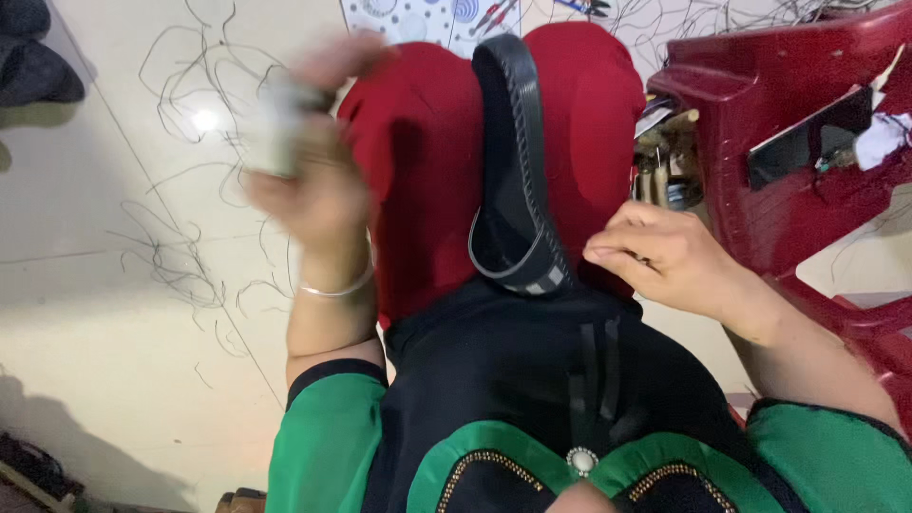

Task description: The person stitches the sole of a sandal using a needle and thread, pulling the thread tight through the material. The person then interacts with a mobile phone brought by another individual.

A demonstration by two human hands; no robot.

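Here we see the left hand (pixel 318 180) clenched around a small pale object (pixel 275 128) (blurred beyond telling) above the lap's left edge, while the right hand (pixel 665 256), fingers curled and holding nothing visible, rests beside the black shoe sole (pixel 518 171) lying along the red lap (pixel 418 180).

No screens or signs appear. One possible package: a small pale, whitish-grey object (pixel 277 128), roughly boxy, gripped in the left hand (pixel 318 185) at upper left above the floor; motion blur hides its exact shape and any label. At the top edge, a white sheet or pack (pixel 418 19) patterned with blue and grey circles lies on the floor, beyond the red-clad knees.
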